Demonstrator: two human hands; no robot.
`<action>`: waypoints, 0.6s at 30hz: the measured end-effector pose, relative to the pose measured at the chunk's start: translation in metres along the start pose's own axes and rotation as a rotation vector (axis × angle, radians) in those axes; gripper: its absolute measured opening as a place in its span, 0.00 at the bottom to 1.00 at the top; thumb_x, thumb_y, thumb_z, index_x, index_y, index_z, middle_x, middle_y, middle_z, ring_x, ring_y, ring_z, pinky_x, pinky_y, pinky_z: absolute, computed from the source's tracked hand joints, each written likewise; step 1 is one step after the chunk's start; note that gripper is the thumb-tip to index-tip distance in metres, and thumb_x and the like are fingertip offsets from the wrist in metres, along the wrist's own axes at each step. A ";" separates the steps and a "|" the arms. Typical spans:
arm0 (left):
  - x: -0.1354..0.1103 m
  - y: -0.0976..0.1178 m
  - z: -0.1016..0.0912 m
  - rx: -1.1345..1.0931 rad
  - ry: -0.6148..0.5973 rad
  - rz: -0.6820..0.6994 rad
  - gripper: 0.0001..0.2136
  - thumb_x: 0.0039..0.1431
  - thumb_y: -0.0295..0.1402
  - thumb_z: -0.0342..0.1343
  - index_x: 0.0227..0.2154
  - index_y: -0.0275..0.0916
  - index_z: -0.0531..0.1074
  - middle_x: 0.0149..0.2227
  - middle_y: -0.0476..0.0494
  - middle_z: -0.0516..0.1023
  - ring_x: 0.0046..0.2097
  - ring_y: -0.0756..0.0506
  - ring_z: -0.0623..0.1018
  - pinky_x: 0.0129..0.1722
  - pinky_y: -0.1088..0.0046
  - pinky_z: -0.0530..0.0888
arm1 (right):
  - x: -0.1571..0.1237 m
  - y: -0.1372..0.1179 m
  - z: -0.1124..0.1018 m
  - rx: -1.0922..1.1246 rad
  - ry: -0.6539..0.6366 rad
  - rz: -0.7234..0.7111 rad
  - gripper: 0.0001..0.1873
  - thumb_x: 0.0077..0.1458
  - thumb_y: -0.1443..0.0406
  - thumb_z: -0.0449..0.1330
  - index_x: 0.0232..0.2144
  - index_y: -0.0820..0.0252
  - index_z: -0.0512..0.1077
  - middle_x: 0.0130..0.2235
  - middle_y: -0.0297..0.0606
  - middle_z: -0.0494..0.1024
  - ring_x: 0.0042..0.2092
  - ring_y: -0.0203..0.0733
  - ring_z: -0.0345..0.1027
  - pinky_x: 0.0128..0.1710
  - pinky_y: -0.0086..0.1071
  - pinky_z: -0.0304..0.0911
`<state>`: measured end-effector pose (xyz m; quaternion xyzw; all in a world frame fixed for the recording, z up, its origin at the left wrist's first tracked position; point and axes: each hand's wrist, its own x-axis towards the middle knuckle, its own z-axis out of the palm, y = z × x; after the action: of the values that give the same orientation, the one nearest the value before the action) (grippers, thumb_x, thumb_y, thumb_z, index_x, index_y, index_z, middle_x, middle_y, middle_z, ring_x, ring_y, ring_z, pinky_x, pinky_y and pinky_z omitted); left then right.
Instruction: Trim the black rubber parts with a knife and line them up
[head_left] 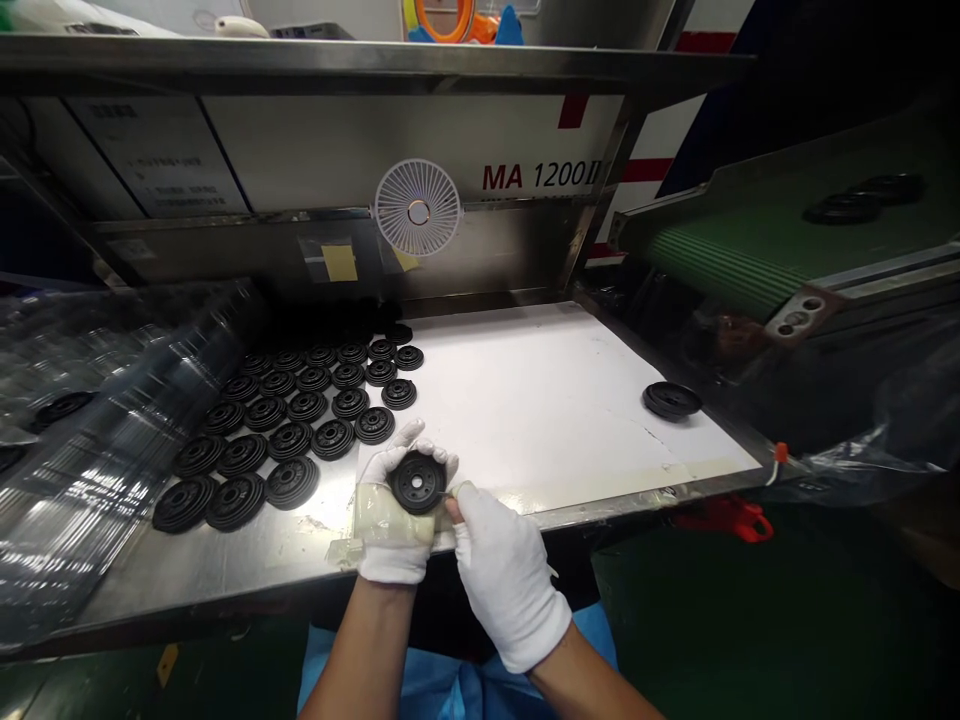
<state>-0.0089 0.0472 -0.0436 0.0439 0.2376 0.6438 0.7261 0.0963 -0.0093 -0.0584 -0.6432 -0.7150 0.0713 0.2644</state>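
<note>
My left hand (394, 515), in a white glove with clear tape wrapped around the palm, holds a black ribbed moulded disc (418, 482) upright by its rim. My right hand (506, 575), also white-gloved, pinches the disc's lower right edge between its fingertips. The disc has a central hole ringed by smaller holes. To the left of my hands, several matching black discs (289, 420) lie flat in tight rows on the steel table (225, 560). Another black disc (671, 400) lies alone at the right of the white sheet (540, 400).
A clear plastic sheet (97, 470) lies bunched at the table's left. A green conveyor belt (780, 230) carrying black discs (844, 208) slopes at the right. A small white fan (418, 208) hangs on the machine panel (540, 175) behind. A red object (731, 520) sits below the table edge.
</note>
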 end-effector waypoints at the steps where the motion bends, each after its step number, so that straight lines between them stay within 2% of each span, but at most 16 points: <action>1: 0.001 0.000 0.000 -0.010 0.014 0.005 0.11 0.51 0.27 0.53 0.39 0.35 0.73 0.28 0.46 0.71 0.32 0.48 0.73 0.39 0.64 0.74 | 0.000 0.000 0.000 0.007 -0.004 -0.002 0.12 0.63 0.63 0.47 0.28 0.56 0.65 0.25 0.32 0.71 0.27 0.37 0.63 0.27 0.32 0.43; 5: 0.004 -0.003 -0.001 -0.039 0.057 0.017 0.09 0.51 0.26 0.54 0.36 0.36 0.73 0.26 0.47 0.70 0.31 0.49 0.72 0.37 0.65 0.74 | -0.002 -0.004 0.002 0.053 -0.027 -0.017 0.09 0.61 0.66 0.49 0.29 0.55 0.65 0.27 0.30 0.72 0.28 0.37 0.64 0.28 0.31 0.45; 11: 0.004 -0.004 -0.002 -0.053 0.060 0.030 0.08 0.52 0.26 0.54 0.36 0.37 0.73 0.26 0.48 0.70 0.31 0.50 0.73 0.39 0.64 0.75 | -0.007 -0.011 0.003 0.050 -0.038 -0.030 0.12 0.62 0.65 0.47 0.28 0.56 0.65 0.27 0.32 0.72 0.28 0.37 0.62 0.28 0.30 0.46; 18: 0.001 -0.001 0.005 -0.051 0.007 0.158 0.08 0.53 0.27 0.54 0.36 0.35 0.73 0.33 0.44 0.74 0.39 0.47 0.75 0.47 0.61 0.72 | -0.001 0.002 -0.018 0.256 -0.075 0.065 0.15 0.65 0.60 0.44 0.28 0.56 0.64 0.26 0.30 0.70 0.27 0.35 0.61 0.26 0.27 0.50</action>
<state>-0.0064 0.0492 -0.0400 0.0418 0.2197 0.7050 0.6731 0.1060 -0.0146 -0.0447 -0.6238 -0.6884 0.1943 0.3150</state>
